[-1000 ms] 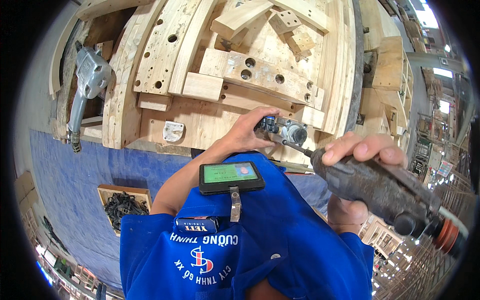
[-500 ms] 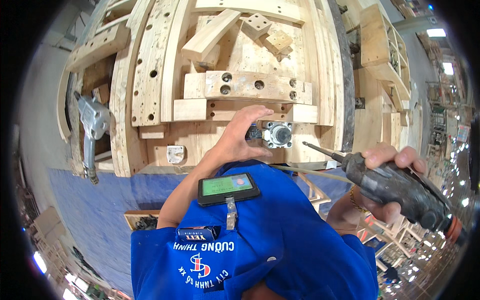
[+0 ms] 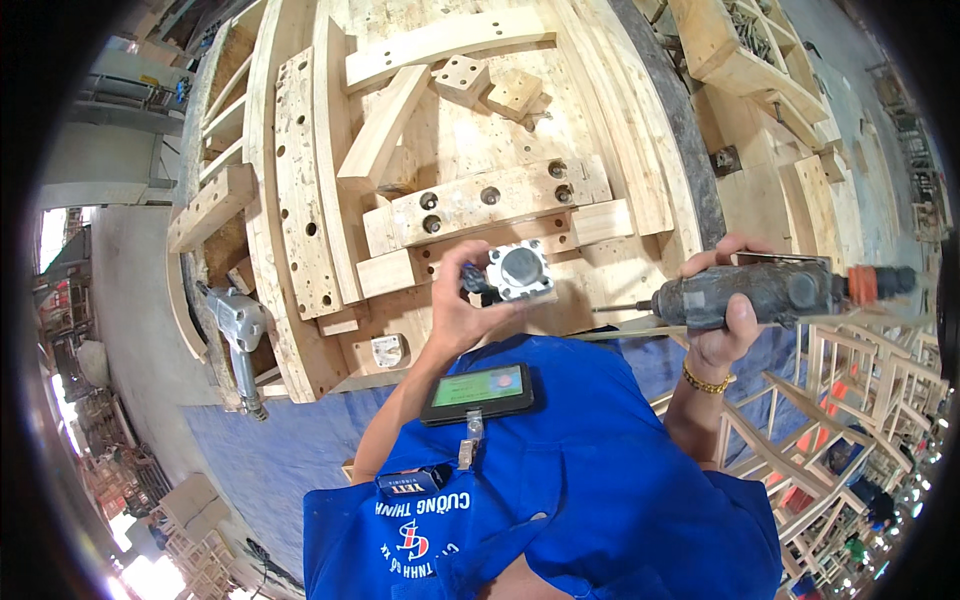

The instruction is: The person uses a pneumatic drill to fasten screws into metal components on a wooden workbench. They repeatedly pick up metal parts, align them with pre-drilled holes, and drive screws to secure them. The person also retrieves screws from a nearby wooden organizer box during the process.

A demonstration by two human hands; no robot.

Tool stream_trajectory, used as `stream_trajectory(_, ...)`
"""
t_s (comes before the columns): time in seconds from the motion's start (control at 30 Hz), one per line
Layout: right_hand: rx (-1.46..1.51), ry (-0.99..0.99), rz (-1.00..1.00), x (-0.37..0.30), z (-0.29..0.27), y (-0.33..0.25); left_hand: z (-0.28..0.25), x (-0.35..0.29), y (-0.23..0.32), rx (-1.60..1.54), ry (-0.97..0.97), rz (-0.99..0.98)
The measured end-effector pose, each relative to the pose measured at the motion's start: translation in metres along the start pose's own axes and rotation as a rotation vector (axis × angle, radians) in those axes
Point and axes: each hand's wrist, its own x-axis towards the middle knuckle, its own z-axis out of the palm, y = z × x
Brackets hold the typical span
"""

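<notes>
Metal block (image 3: 521,268), silver with a round dark face, is in the left hand (image 3: 458,312) at the near side of the bench (image 3: 590,290). That hand's fingers are clamped on the block's left side. The right hand (image 3: 716,346) has its fingers wrapped round a dark power driver (image 3: 690,300), whose bit (image 3: 622,308) points toward the block yet stands apart from it. So block and driver are both gripped, while contact between bit and block is not yet made; whether anything at the block's corners is already fastened is too small to tell.

Counted, there is one such block and one driver. Beyond the block lie one thick wooden bar (image 3: 525,188) showing five dark holes, one drilled wooden cube (image 3: 463,80) and one flatter wooden piece (image 3: 515,93). One small white plate (image 3: 387,350) sits on the left, and one grey air tool (image 3: 238,322) lies farther left.
</notes>
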Motion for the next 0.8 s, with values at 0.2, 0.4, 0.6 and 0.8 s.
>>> stream_trajectory(0.2, 0.024, 0.129, 0.053, -0.039, -0.025, 0.005, -0.016, -0.011, 0.031, -0.486, 0.149, -0.301)
stream_trajectory(0.4, 0.102, 0.173, 0.021, -0.071, -0.035, 0.001, -0.019, -0.037, 0.052, -0.416, 0.153, -0.282)
stream_trajectory(0.6, 0.086, 0.262, 0.051, -0.089, -0.043, 0.000, -0.014, -0.040, 0.061, -0.247, 0.123, -0.396)
stream_trajectory(0.8, 0.055, 0.328, 0.037, -0.102, -0.070, -0.021, -0.003, -0.062, 0.057, -0.535, 0.076, -0.189)
